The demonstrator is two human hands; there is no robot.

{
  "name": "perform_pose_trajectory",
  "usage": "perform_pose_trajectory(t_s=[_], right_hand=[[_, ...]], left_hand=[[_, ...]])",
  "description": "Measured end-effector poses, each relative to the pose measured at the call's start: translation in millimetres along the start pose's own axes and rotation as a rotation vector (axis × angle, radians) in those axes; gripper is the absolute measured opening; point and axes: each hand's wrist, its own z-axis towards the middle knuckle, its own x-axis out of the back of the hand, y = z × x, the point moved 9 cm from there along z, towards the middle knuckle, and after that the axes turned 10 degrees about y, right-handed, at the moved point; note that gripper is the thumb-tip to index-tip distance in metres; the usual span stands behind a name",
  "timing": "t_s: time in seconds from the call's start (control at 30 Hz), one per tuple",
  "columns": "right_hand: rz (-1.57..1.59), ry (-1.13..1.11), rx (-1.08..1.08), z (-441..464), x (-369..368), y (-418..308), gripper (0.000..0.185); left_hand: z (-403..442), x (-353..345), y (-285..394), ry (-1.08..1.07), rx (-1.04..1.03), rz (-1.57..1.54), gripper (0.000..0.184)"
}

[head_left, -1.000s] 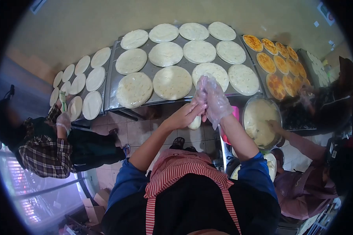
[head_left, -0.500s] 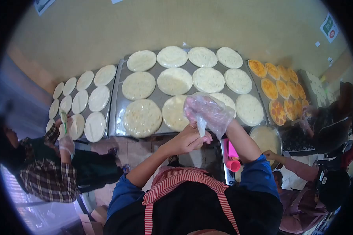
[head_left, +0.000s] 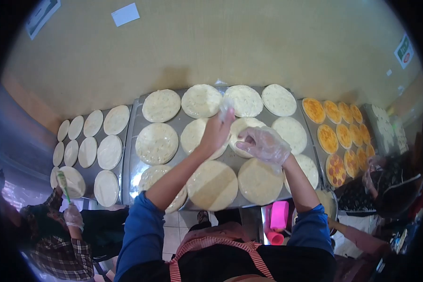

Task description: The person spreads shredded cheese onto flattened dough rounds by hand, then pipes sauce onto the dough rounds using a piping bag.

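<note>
My left hand (head_left: 215, 132) is bare and raised over the pizza bases. Its fingertips are closed on a crumpled bit of clear plastic (head_left: 227, 104), blurred by motion. In a clear plastic glove, my right hand (head_left: 264, 144) hovers beside it, fingers loosely curled and a gap between thumb and forefinger; nothing shows in it. Below both hands, pale round pizza bases lie in rows on a grey metal tray (head_left: 130, 160). One pizza base (head_left: 244, 129) is partly hidden behind my right hand, another (head_left: 190, 138) behind my left forearm.
On the left stands another tray of pale bases (head_left: 109, 152), where a person in a checked shirt holds a green-handled brush (head_left: 63, 184). Orange-topped pizzas (head_left: 327, 139) lie at right. A pink container (head_left: 279, 215) and pink cup (head_left: 275, 238) sit below the tray; other people work at right.
My hands have come apart and moved forward over the bases. The left has risen away from the gloved right hand with the plastic. The view has tilted upward.
</note>
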Motion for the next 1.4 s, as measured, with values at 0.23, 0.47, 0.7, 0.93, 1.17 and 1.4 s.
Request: perform_pose_trajectory(t_s=[0.23,0.47,0.7,0.93,1.17,1.4], right_hand=[[0.246,0.557,0.269,157,0,93,0.096],[1.012,0.434,0.305,275,20,165,0.076],[1.365,0.15,0.13,320,-18,184,0.056],[2.077,-0.159,-0.013,351,-67,200,0.059],[1.205,0.325,0.329,354,-66,203,0.041],[1.982,-0.24,0.057,355,-80,194,0.042]], left_hand=[[156,-60,-28,0.048,0.146,-0.2,0.049],[238,-82,-43,-0.011,-0.183,0.194,0.05],[250,-82,-71,0.081,-0.348,0.503,0.05],[250,-81,-105,0.076,-0.358,0.564,0.05],[254,-85,-117,-0.082,-0.334,0.514,0.046],[261,-99,-128,-0.419,-0.241,0.429,0.042]])
